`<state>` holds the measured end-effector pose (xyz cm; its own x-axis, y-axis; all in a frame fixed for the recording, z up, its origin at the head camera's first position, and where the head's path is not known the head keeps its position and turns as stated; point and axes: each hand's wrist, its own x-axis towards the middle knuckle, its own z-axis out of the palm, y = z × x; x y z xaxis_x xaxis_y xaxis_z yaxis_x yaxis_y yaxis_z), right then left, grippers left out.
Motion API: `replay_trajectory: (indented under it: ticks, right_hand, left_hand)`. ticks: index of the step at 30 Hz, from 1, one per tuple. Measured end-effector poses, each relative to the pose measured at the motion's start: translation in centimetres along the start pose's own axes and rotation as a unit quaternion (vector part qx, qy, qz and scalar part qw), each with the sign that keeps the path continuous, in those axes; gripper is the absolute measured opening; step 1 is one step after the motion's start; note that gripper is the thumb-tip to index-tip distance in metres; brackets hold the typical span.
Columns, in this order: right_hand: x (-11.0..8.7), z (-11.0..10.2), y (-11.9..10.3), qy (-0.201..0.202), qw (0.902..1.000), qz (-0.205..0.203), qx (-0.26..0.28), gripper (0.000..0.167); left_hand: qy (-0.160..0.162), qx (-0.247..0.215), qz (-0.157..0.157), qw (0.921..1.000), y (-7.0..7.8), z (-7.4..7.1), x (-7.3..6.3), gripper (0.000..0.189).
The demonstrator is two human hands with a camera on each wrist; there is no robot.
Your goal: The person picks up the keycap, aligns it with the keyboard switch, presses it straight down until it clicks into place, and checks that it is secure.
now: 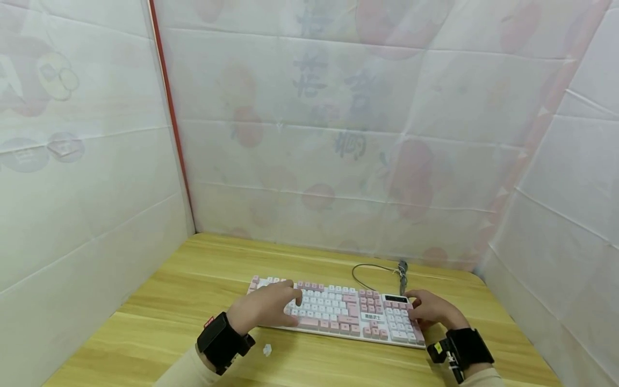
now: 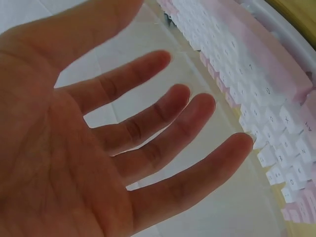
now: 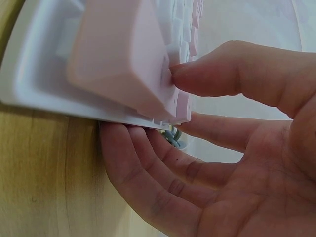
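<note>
A pink and white keyboard [image 1: 329, 310] lies on the wooden table. Over its left part hovers my left hand [image 1: 266, 307], fingers spread and loosely bent. The left wrist view shows this hand [image 2: 118, 143] with nothing in its palm, the keys [image 2: 276, 108] beyond its fingertips. At the keyboard's right edge is my right hand [image 1: 432, 308]. In the right wrist view, the right hand [image 3: 237, 148] pinches that edge, its thumb against a pink key [image 3: 113, 54] and its other fingers along the side and underside of the white case [image 3: 29, 84].
A grey cable [image 1: 403, 271], partly bundled, lies behind the keyboard's right end. One small white piece [image 1: 267, 350], too small to identify, sits on the table [image 1: 159, 333] in front. Pale printed sheets [image 1: 309, 134] enclose the table at the back and both sides.
</note>
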<state>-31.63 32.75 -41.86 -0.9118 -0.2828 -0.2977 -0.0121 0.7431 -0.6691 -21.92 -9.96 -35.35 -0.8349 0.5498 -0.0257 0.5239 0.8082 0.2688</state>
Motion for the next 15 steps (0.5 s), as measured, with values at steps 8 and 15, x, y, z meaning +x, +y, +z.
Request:
replay_trajectory:
  ticks: [8,15]
  right_hand:
    - [-0.1,0.0,-0.1,0.002,1.0000,-0.007,-0.004,0.071]
    - [0.0,0.0,0.1,0.002,1.0000,0.003,-0.005,0.070]
  left_hand:
    - [-0.044,-0.024,0.026,0.9984,0.3,-0.2,-0.5,0.030]
    - [-0.092,-0.059,0.016,0.9939,1.1,0.1,-0.6,0.031]
